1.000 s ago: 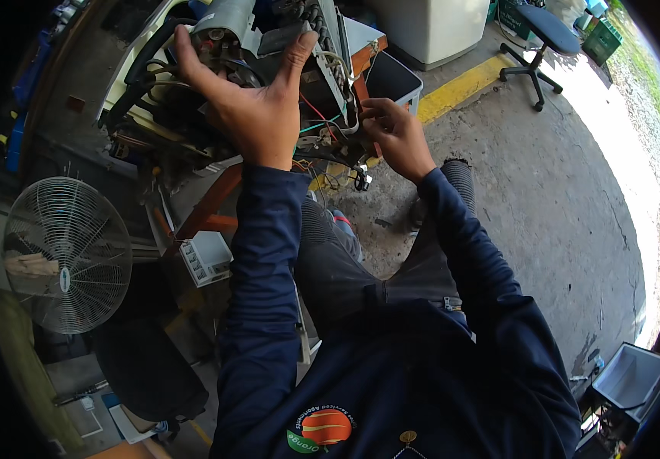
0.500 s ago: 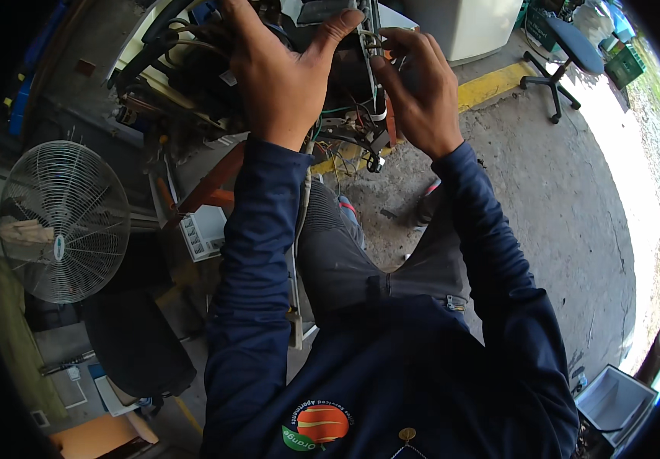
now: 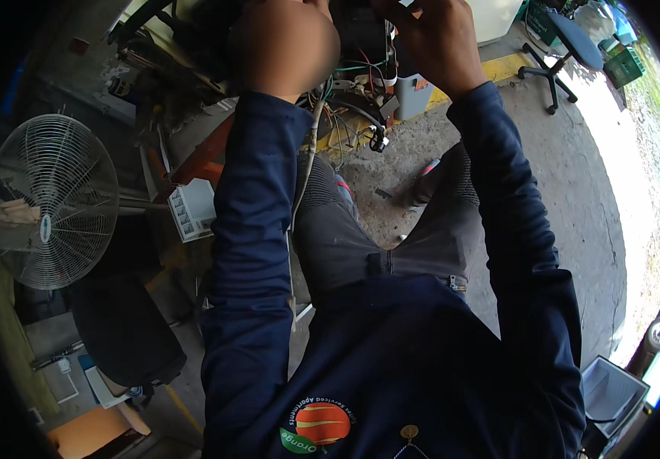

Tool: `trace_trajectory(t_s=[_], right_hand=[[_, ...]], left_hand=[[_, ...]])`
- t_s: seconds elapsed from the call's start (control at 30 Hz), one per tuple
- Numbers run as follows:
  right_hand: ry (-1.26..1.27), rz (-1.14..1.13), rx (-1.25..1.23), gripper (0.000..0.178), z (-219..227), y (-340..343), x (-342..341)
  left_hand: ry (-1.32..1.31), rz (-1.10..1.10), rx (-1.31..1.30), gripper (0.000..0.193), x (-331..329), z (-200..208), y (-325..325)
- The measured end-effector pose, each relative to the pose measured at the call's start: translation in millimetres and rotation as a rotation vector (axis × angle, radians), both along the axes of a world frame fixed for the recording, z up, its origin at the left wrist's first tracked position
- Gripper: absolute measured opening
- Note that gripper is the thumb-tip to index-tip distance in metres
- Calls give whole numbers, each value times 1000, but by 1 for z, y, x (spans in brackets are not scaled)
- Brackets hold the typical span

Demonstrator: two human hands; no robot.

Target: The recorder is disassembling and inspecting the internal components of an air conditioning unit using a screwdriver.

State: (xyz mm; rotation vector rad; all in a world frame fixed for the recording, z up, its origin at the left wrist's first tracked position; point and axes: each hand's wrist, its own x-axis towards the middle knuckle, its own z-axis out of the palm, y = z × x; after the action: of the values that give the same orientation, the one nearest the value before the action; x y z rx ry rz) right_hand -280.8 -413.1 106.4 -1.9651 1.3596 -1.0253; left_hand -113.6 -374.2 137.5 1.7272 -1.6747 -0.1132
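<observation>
At the top edge, my left hand (image 3: 285, 47) is over a dark machine (image 3: 356, 38) with exposed wiring. Blur covers this hand and its fingers mostly run out of view, so their grip is hidden. My right hand (image 3: 446, 44) is on the machine's right side, its fingers bent inward and closed at the picture's edge. What they hold, if anything, I cannot make out. Loose coloured wires (image 3: 345, 126) and a black cable with a connector (image 3: 378, 139) hang below the machine. A pale hose (image 3: 312, 153) runs down past my left sleeve.
An orange metal stand (image 3: 206, 162) supports the work from below left. Beside it are a white louvred box (image 3: 192, 210) and a large caged fan (image 3: 54, 200). A blue swivel chair (image 3: 571, 46) stands far right; a grey bin (image 3: 613, 390) sits lower right.
Both hands have moved up toward the top edge, the right one also slightly outward. The long metal rail by my right fingers is out of sight, and a grey container shows below.
</observation>
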Motion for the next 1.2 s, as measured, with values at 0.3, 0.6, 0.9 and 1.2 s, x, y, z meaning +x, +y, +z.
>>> trace_trajectory(t_s=[0.3,0.6,0.9,1.2], right_hand=[[-82,208,-420,58,-15,-22,-13],[-441,-45,-548,27,-73,-10,-46],[-408,-157,-209,22,-133,12,-68],[-378,-103,-136,21,-137,8,-63]], left_hand=[[298,-64,-152,85,-13,1,12],[191,-45,-251,88,-10,-4,9],[-12,-38,-407,82,3,-10,11],[-34,13,-308,60,11,8,21]])
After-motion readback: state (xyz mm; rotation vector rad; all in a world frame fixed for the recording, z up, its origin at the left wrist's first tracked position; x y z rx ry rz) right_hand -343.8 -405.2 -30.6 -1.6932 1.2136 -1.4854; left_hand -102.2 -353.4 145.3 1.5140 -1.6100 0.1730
